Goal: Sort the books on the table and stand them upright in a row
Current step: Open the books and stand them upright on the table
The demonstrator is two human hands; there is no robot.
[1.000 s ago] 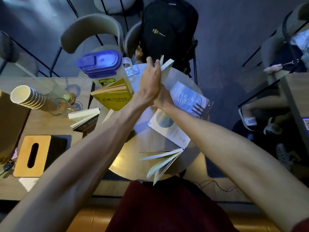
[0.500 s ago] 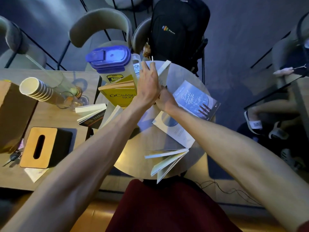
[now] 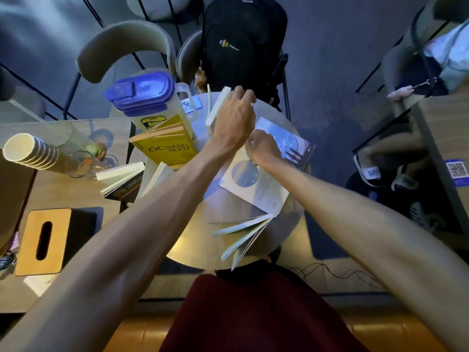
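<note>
My left hand [image 3: 233, 118] grips the top edge of a white book [image 3: 217, 107], which stands tilted at the far side of the round table [image 3: 203, 224]. A thin book [image 3: 208, 100] stands just left of it. My right hand [image 3: 264, 148], fingers curled, rests over a blue-and-white book [image 3: 256, 189] lying open and flat. A yellow book [image 3: 165, 148] leans on the pitcher. One book [image 3: 243, 232] lies fanned open at the near edge. A dark book [image 3: 121, 179] and a pale one [image 3: 157, 177] lie at the left.
A blue-lidded pitcher [image 3: 144, 97], stacked paper cups [image 3: 28, 151], glasses [image 3: 86, 148] and a wooden tissue box [image 3: 42, 241] crowd the left. A black backpack [image 3: 243, 41] sits on a chair beyond the table. Another person's legs [image 3: 380, 161] are at the right.
My left hand has slid right along the white book's top edge. My right hand has drawn back from under it onto the flat book.
</note>
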